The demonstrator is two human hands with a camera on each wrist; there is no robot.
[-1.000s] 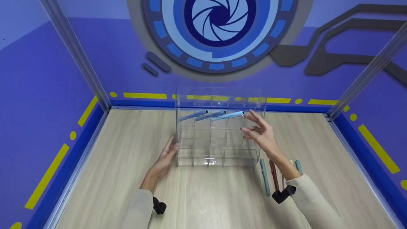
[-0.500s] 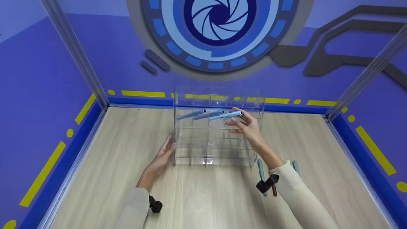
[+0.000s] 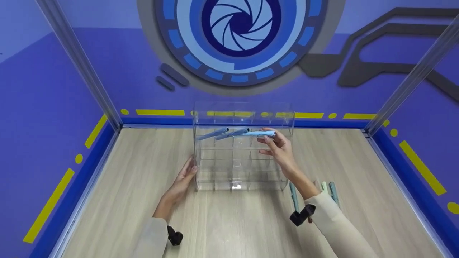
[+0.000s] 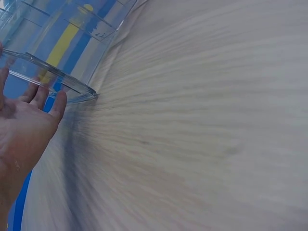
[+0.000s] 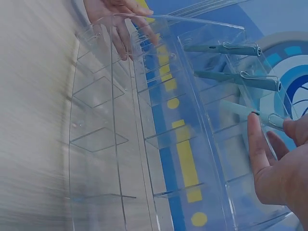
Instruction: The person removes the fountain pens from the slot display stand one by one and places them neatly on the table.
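Observation:
A clear compartment rack [image 3: 215, 186] stands on the table. Two blue pens, a left one [image 3: 215, 133] and a middle one [image 3: 235, 133], lie slanted in its upper row, cap ends toward me. To their right, a light blue pen [image 3: 256, 134] is pinched near its cap end between the thumb and fingers of my right hand [image 3: 284, 154]; its other end is inside the rack. My left hand [image 3: 180, 183] rests against the rack's left side wall. In the left wrist view, this hand's fingers [image 4: 58, 103] are spread and fairly straight along the clear wall.
Right of the rack, partly under my right forearm, lie a teal pen [image 3: 294, 197], a pale green pen [image 3: 324, 187], another teal pen [image 3: 334, 193] and the end of a brown pen [image 3: 310, 220]. A blue patterned wall [image 3: 157, 96] rises behind the rack.
My right hand, spread beside the rack's right side a second ago, has moved left and now pinches the light blue pen. That pen's cap end has shifted slightly right. My left hand stays put.

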